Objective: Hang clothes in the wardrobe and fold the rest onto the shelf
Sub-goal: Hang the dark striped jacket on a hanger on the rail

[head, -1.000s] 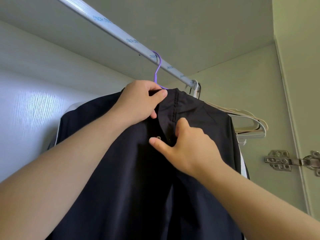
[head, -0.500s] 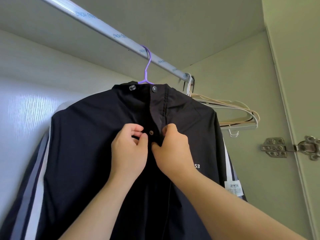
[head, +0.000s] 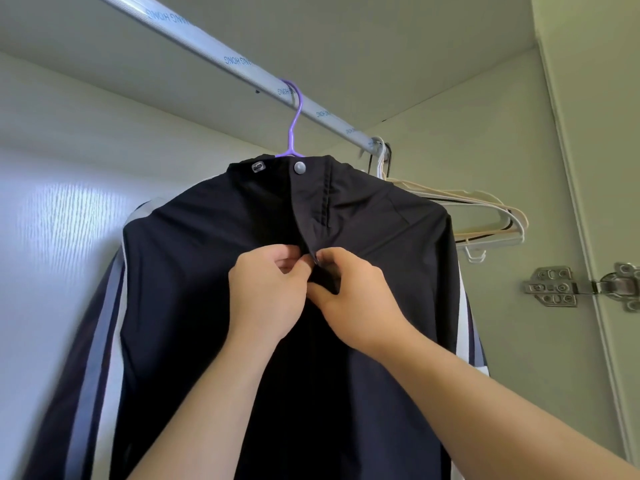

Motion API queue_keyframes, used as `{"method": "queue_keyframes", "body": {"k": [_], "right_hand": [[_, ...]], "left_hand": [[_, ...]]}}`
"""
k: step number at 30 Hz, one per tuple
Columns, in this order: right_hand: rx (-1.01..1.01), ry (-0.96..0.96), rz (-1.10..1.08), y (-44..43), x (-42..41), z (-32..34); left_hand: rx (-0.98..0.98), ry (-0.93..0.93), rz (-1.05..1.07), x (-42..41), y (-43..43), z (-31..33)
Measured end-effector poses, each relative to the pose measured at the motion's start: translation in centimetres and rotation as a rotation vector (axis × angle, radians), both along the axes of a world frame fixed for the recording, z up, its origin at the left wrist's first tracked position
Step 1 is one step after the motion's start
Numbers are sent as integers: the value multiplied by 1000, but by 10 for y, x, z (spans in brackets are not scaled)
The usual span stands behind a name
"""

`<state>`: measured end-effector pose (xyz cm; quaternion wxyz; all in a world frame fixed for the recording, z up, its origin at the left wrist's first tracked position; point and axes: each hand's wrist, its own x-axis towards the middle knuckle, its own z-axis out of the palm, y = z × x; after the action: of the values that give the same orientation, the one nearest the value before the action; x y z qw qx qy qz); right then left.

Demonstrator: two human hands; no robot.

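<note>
1. Head view, nearest first: two bare forearms rise from the bottom edge and meet at the chest of a dark jacket (head: 207, 271).
2. Left hand (head: 268, 292): the fingers are curled, and thumb and forefinger pinch the jacket's front edge at the opening.
3. Right hand (head: 349, 299): it is curled the same way. The fingertips nip the opposite flap and the thumb presses the cloth below. The two hands almost touch, and a small glint of metal shows between them.
4. The jacket hangs inside the wardrobe, close in front of its pale back wall (head: 69, 202), with light stripes down both sleeves. At the collar sit a round snap (head: 300, 167) and a clear fastener (head: 258, 166), and the collar stands open.
5. A purple hanger (head: 294, 133) carries the jacket, with its hook over the silver rail (head: 214, 53) under the wardrobe's top.
6. Farther along the rail, just beyond the jacket's shoulder, a bunch of bare hangers (head: 485, 209) hangs at the rail's far end by the side wall.
7. Farthest right, a metal hinge (head: 550, 285) is fixed to the side panel.
8. Against a second ago: the left hand has left the collar by the hook and come down to the chest.
9. Against half a second ago: the hands sit closer together. The snap that showed plainly between them is nearly covered, and the white chest print no longer shows.
</note>
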<state>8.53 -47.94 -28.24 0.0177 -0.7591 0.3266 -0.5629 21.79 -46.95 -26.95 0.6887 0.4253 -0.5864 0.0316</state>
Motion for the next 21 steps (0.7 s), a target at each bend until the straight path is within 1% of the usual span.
{"method": "queue_keyframes", "body": {"k": [3,6,9,11,14,17,19,21], "right_hand": [[6,1,21,0,-4,-6],[11,-54,18,-1,-7,-12],[54,-143,38,1,-10,-17],[77,-216,67,3,-8,-17],[29,-276,59,5,-4,-17],[-43,-305,28,9,3,-14],[-36,-341,15,11,7,-12],[14,-395,34,11,9,-11]], "left_hand": [[26,73,-65,0,-6,0],[5,31,51,-1,-3,-3],[-92,-12,201,-4,2,-11],[-156,-11,228,-4,3,-16],[-199,62,91,-1,2,-20],[-200,85,10,0,4,-20],[-165,128,-68,0,6,-20],[-106,170,-160,2,6,-19]]}}
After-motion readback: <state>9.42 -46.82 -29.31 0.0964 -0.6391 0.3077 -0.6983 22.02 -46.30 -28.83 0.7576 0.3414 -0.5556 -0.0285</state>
